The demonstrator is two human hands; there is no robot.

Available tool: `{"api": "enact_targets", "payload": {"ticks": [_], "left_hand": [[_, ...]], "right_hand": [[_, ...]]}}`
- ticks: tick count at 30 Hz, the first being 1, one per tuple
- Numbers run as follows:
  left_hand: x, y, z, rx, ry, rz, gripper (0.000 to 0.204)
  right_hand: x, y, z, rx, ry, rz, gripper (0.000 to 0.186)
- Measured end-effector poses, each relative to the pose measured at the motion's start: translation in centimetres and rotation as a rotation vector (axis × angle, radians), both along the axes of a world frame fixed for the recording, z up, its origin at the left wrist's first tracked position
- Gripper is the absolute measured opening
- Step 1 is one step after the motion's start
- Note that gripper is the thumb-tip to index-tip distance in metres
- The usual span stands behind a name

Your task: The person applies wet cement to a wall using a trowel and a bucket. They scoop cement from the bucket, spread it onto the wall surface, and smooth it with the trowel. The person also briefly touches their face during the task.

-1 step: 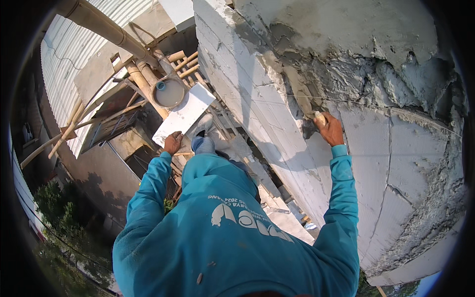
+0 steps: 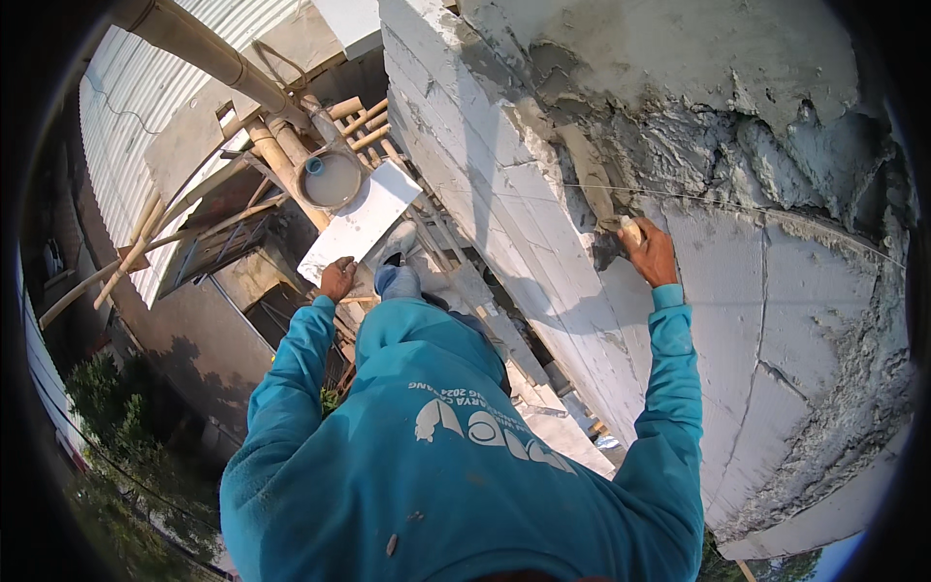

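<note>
My right hand [image 2: 650, 254] is closed round the pale handle of a trowel [image 2: 630, 231]. Its dark blade [image 2: 609, 248] rests at a seam of wet grey mortar [image 2: 592, 170] on the white block wall [image 2: 737, 320]. A thin string crosses the wall just above this hand. My left hand [image 2: 338, 278] grips the near edge of a white board [image 2: 359, 218] at the centre left, beside my foot [image 2: 398, 278]. At the board's far side stands a bucket [image 2: 332, 179] of cloudy grey liquid with a small blue object in it.
Bamboo poles [image 2: 213, 53] form scaffolding on the left, over corrugated white roofing [image 2: 126, 126] and a drop to ground and trees [image 2: 116, 417]. Narrow planks [image 2: 504, 339] run along the wall's foot. Rough, broken mortar [image 2: 756, 155] covers the wall's upper right.
My right hand and the trowel have shifted very slightly at the mortar seam. My left hand has barely moved.
</note>
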State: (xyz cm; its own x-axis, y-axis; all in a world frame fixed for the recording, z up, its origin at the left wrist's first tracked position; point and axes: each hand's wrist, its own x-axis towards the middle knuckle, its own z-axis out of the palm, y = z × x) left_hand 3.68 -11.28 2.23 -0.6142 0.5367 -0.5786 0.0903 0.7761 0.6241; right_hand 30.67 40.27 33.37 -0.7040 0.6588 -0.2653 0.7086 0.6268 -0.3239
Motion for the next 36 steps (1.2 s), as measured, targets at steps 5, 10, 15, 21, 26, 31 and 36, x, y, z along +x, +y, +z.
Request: {"api": "enact_targets", "payload": {"ticks": [5, 10, 15, 21, 26, 31, 36], "left_hand": [[1.1, -1.9, -1.2, -0.125, 0.012, -0.072, 0.038], [1.4, -2.4, -2.1, -0.119, 0.067, -0.059, 0.038], [2.5, -3.0, -2.5, -0.088, 0.032, -0.015, 0.041], [2.8, -1.5, -1.3, -0.193, 0.031, -0.031, 0.040], [3.1, -2.0, -2.5, -0.141, -0.022, -0.012, 0.040], [1.8, -1.4, -1.3, -0.139, 0.026, -0.055, 0.040], [0.2, -1.6, -0.8, -0.137, 0.035, -0.077, 0.039]], "right_hand": [[0.4, -1.1, 2.4, 0.073, 0.084, 0.019, 0.034], [0.6, -2.1, 2.8, 0.216, 0.122, 0.094, 0.033], [-2.5, -0.6, 5.2, -0.394, -0.072, -0.148, 0.039], [-2.0, 0.5, 6.2, -0.654, 0.021, -0.487, 0.039], [-0.6, -0.8, 7.5, -0.412, 0.064, -0.381, 0.040], [2.2, -2.4, 8.7, -0.299, 0.118, -0.374, 0.039], [8.9, -6.7, 6.3, -0.016, 0.093, -0.342, 0.032]]}}
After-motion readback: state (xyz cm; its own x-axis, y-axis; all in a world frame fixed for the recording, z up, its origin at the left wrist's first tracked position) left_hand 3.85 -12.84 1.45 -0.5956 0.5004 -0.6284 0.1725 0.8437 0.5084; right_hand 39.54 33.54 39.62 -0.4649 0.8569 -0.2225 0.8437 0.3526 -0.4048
